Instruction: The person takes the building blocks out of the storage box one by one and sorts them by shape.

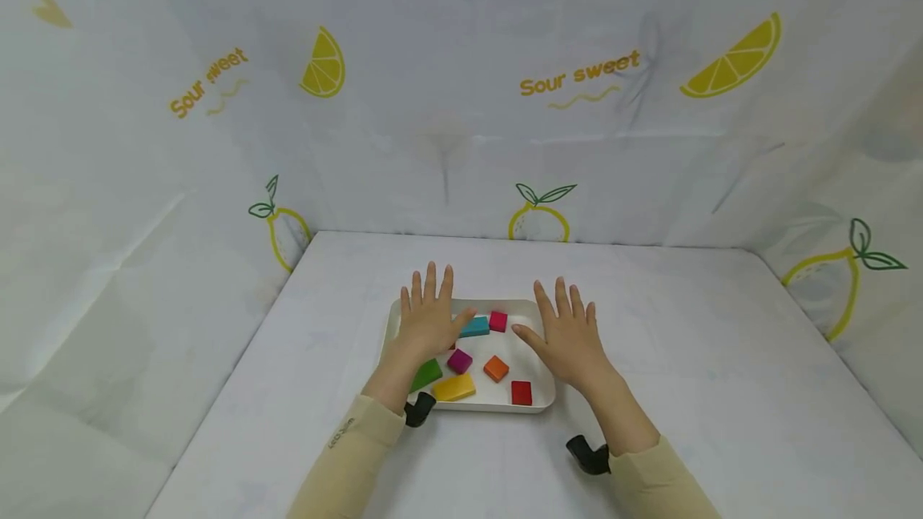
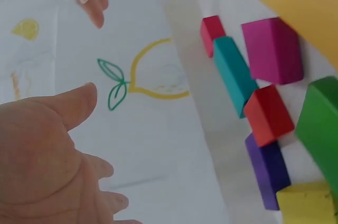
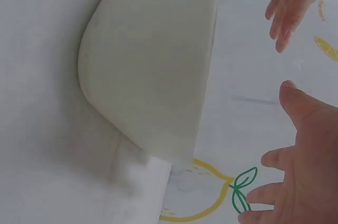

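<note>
Beige sleeves (image 1: 346,463), dark left-sleeve lettering (image 1: 341,433), black wrist pieces (image 1: 590,456)

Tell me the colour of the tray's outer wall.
Plain off-white; the tray's outer wall shows best in the right wrist view.

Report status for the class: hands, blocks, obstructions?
Left hand, right hand: spread, empty. Blocks in tray. Left hand hides part of tray in head view.

Blocks (image 1: 496,368) in a tray (image 1: 494,396) on the table (image 1: 692,367), backdrop (image 1: 461,86) behind.
</note>
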The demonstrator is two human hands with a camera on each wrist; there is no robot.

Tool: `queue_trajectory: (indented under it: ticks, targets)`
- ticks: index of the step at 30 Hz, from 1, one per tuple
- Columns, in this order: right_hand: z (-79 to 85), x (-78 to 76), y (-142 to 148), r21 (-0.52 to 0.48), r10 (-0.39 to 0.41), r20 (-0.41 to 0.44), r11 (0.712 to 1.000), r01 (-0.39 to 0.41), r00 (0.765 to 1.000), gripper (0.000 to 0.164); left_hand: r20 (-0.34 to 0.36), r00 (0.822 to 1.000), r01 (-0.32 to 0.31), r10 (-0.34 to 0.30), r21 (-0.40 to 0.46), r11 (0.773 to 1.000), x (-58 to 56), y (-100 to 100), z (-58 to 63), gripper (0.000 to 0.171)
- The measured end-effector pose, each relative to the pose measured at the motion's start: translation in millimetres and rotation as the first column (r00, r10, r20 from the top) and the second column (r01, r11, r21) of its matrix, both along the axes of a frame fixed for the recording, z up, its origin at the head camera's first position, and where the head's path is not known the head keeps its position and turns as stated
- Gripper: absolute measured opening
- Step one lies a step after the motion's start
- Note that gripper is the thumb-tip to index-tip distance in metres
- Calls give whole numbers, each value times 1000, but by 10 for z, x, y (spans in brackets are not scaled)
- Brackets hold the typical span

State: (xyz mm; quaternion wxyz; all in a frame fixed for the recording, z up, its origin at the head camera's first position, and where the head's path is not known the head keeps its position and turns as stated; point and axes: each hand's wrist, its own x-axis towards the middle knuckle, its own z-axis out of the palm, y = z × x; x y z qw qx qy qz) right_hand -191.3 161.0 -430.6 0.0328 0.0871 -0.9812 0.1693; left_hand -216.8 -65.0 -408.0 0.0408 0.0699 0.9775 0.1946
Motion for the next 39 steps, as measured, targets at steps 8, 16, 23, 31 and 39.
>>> queue_trajectory:
  ticks: [8, 16, 23, 31, 39]
  targets:
    - [58, 79, -82, -36, 44, -37, 998, -45, 998, 77, -50, 998, -9, 24, 281, 960, 46, -307, 62, 77]
    - [19, 150, -113, -101, 34, -93, 994, -44, 995, 57, 40, 983, -174, 179, 499, 849, 178, -692, -138, 64]
    - [-40, 180, -158, -243, 35, -99, 968, -58, 995, 46, 169, 955, -295, 242, 600, 743, 286, -895, -379, 58]
    - [-112, 219, -209, -351, 59, -50, 934, -72, 997, 41, 279, 933, -360, 229, 706, 609, 363, -945, -584, 52]
    - [-165, 269, -283, -421, 94, -15, 902, -91, 995, 40, 289, 934, -357, 210, 782, 511, 441, -911, -696, 51]
